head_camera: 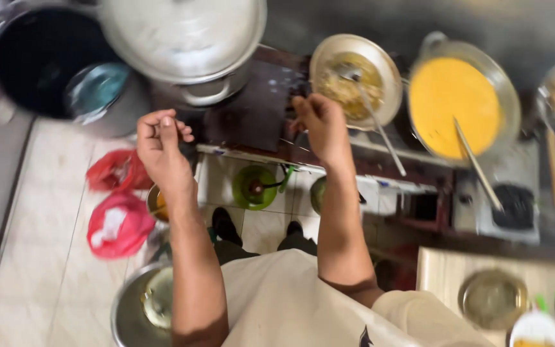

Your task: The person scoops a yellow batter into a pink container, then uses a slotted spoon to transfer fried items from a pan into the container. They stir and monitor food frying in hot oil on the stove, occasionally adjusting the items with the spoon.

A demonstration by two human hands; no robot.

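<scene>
Both hands hovered curled and empty over the dark stove [252, 109], the left hand [162, 144] loosely fisted and the right hand [319, 125] bunched just beside the pan [354, 77] of food, which looked heavy and hot, best gripped by its long spoon [377, 122].

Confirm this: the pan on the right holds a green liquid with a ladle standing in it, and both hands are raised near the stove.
Wrong in one respect. The liquid in the pan is yellow-orange, not green, as the head view shows. The rest stands: a ladle stands in it, and the left hand and right hand are raised near the stove.
</scene>
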